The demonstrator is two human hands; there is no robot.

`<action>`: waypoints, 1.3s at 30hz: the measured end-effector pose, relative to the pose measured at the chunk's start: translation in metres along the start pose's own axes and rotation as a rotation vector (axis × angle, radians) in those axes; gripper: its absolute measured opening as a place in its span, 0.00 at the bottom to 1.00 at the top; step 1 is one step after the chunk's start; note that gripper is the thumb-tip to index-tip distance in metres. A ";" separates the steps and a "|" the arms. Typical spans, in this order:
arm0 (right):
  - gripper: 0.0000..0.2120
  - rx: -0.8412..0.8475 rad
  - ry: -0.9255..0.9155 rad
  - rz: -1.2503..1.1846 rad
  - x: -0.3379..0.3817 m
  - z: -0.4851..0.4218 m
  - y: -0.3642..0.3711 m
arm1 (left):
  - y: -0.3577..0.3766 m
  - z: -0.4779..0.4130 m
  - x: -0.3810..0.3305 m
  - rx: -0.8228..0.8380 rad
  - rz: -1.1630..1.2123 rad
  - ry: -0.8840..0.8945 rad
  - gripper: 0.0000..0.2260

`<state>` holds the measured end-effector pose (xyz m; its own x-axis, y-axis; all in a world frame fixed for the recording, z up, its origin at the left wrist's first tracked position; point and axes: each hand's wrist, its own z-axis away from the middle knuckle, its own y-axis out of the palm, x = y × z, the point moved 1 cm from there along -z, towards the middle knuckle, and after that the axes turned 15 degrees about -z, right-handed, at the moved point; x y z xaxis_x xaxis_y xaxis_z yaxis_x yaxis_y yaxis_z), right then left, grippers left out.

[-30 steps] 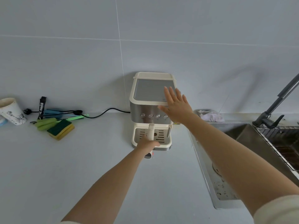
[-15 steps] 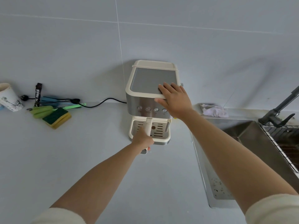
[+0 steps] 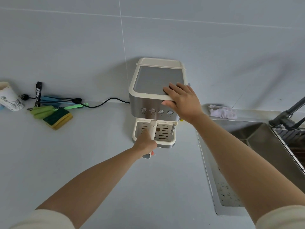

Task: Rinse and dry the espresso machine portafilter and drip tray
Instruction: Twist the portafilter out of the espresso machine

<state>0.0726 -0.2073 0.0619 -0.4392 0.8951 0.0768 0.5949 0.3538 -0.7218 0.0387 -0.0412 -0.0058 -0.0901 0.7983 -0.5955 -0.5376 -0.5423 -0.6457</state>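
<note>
A cream and steel espresso machine (image 3: pixel 148 103) stands on the counter against the tiled wall. Its portafilter handle (image 3: pixel 152 129) points toward me over the slotted cream drip tray (image 3: pixel 165 134). My left hand (image 3: pixel 146 144) grips the near end of that handle, fingers curled round it. My right hand (image 3: pixel 181 100) lies on the machine's top front right corner, fingers flat on the grey lid and thumb down the front edge. The portafilter's basket is hidden under the machine's head.
A steel sink (image 3: pixel 257 146) with a dark faucet (image 3: pixel 287 116) lies to the right, a crumpled cloth (image 3: pixel 221 111) behind it. At left lie a green-yellow sponge (image 3: pixel 57 119), brushes, a black power cord (image 3: pixel 102 103) and a paper cup (image 3: pixel 9 96).
My right hand came down from hovering above the machine to rest on its top corner. My left hand stayed on the portafilter handle. The view moved closer.
</note>
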 end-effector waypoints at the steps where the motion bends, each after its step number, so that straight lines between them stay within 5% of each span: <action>1: 0.31 -0.018 -0.010 0.006 0.000 0.000 0.000 | 0.000 -0.001 0.000 0.002 0.002 0.001 0.16; 19: 0.30 -0.094 -0.067 0.031 -0.007 0.002 0.007 | -0.003 -0.017 0.011 0.017 -0.051 0.026 0.22; 30: 0.29 -0.135 -0.103 0.046 -0.005 0.000 0.009 | -0.011 -0.025 0.021 0.041 -0.113 0.041 0.15; 39: 0.29 -0.139 -0.113 0.022 -0.006 0.001 0.008 | -0.079 -0.041 0.038 0.153 -0.427 0.146 0.15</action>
<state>0.0800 -0.2102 0.0550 -0.4932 0.8697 -0.0217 0.6892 0.3754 -0.6198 0.1122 0.0209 0.0028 0.2790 0.8901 -0.3604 -0.6194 -0.1200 -0.7759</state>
